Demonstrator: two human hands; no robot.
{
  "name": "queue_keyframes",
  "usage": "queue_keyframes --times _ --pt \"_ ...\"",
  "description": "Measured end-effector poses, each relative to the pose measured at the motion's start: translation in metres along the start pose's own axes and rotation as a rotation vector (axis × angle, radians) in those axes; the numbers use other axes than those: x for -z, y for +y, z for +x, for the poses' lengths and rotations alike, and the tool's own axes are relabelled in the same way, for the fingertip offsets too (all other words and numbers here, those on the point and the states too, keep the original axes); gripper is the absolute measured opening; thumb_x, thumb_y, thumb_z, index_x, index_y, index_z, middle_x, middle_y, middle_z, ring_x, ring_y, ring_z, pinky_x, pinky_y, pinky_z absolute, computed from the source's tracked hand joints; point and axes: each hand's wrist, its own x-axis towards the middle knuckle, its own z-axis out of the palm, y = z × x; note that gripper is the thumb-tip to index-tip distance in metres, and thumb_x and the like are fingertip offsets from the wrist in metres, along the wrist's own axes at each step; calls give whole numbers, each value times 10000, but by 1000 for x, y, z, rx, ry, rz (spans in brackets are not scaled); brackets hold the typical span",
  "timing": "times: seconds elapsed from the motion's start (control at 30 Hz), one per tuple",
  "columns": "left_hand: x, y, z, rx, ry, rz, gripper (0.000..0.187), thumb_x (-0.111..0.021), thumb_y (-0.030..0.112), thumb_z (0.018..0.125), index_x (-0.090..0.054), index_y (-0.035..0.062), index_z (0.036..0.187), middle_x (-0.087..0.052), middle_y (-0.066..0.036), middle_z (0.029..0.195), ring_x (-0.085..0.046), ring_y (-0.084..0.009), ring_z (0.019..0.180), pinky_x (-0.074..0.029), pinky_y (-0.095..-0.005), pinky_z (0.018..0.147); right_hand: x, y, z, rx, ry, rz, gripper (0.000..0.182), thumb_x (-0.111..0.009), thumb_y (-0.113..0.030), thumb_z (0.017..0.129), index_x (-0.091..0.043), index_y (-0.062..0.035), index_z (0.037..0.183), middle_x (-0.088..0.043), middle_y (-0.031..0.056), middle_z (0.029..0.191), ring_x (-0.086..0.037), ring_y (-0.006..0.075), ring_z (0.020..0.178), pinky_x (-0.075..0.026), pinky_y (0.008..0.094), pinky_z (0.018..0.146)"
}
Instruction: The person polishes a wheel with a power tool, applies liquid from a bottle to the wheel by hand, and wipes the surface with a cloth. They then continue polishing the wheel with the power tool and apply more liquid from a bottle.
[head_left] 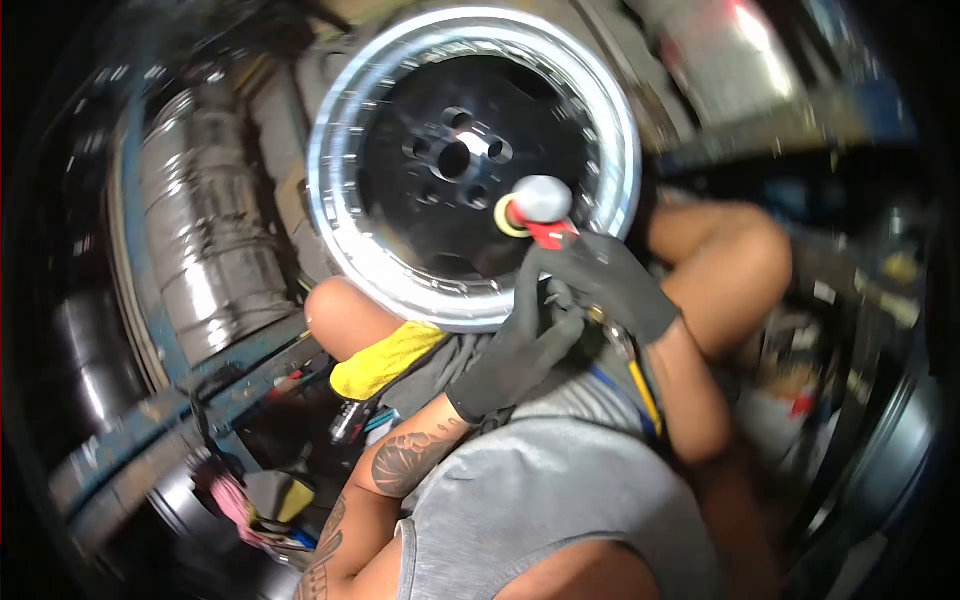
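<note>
A wheel rim with a polished silver lip and a glossy black centre stands in front of my knees. My right hand, in a dark glove, is closed on a red tool with a rounded silver-grey top and a pale yellow disc at its side. The tool is over the lower right of the black centre; whether it touches the wheel cannot be made out. A hose with a brass fitting hangs below that hand. My left hand, also gloved, is just beneath, fingers extended near the tool's lower end.
A yellow cloth lies on my left thigh. Wrapped silver wheels stand on a blue rack at the left. Pink and yellow cloths hang at the lower left. Another wheel's edge shows at the right.
</note>
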Motion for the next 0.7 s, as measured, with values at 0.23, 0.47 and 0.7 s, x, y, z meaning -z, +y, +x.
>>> queue_keyframes --times 0.23,0.47,0.7 --pt "44 35 0 -235 360 -100 515 -333 418 1087 -444 41 1420 -583 -98 1091 -618 -117 871 -515 -273 778 -31 -27 -45 63 -59 -259 386 -700 -92 804 -559 -7 1153 -618 27 739 -602 128 588 -499 265 553" --pt "36 -13 -18 -138 148 -524 600 -364 565 1058 -609 31 935 -562 -23 604 -515 -83 497 -409 -219 471 -25 32 -101 147 -393 243 623 -739 -286 832 -511 42 1310 -674 160 908 -647 209 717 -480 266 629" --pt "45 -77 -78 32 46 -673 551 -451 530 1046 -625 45 851 -535 8 557 -503 -65 456 -407 -214 427 -83 -29 -74 402 -16 -211 752 -706 -338 765 -430 97 1313 -643 131 880 -626 208 655 -478 255 569"
